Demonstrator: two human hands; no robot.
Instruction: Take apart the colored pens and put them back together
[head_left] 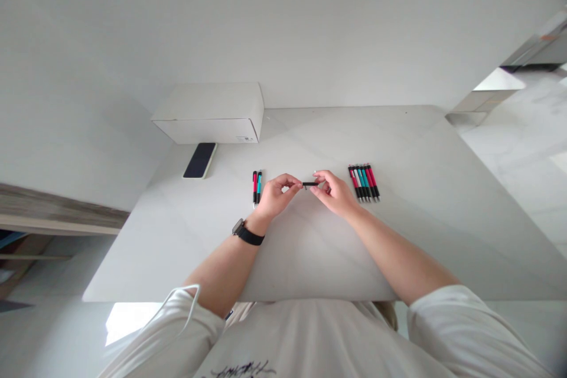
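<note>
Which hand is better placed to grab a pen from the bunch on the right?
Right hand, probably: it sits nearest the bunch, while the left hand is further off, beside the two pens. Both hands are pinching the black pen piece, though.

White shirt [319, 342] (black print [243, 370] on it), black wristwatch [247, 234]

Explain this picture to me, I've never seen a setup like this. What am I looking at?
This is one view from a camera worn on a person's head, looking down at their bare hands. The left hand, wearing a black watch, and the right hand together pinch a short black pen part over a white table. Two pens lie left of the hands, a row of pens right of them, and a phone and white box further back.
</note>
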